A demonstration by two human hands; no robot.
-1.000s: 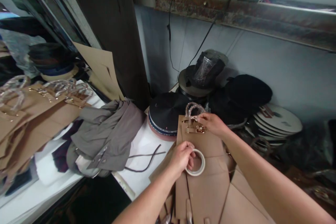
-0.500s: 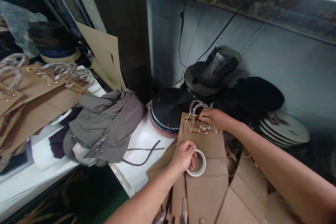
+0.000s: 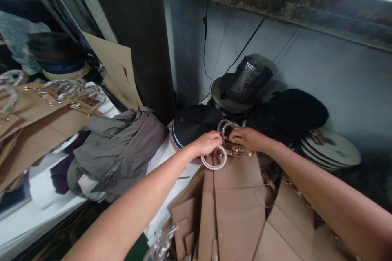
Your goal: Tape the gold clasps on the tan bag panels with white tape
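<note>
A roll of pale masking tape (image 3: 214, 167) hangs from my left hand (image 3: 210, 142), whose closed fingers are at the top left of a tan bag piece (image 3: 239, 204). My right hand (image 3: 246, 138) is closed at the top edge of the same piece, beside its metal fittings; its fingertips are partly hidden, so what it pinches cannot be made out. Between the two hands rises a plastic-wrapped handle (image 3: 226, 125). A gold-coloured clasp (image 3: 236, 151) lies on a strap just below my right hand.
Webbing rolls (image 3: 191, 124) stand behind the piece, with white reels (image 3: 332, 151) at right. A grey garment (image 3: 119, 151) lies on the white table at left, near more tan pieces with wrapped handles (image 3: 58, 110). A dark pillar (image 3: 143, 40) rises behind.
My left hand has moved up and away from me with the tape roll, to the top of the bag piece. My right hand stays near the fittings. The view has shifted slightly.
</note>
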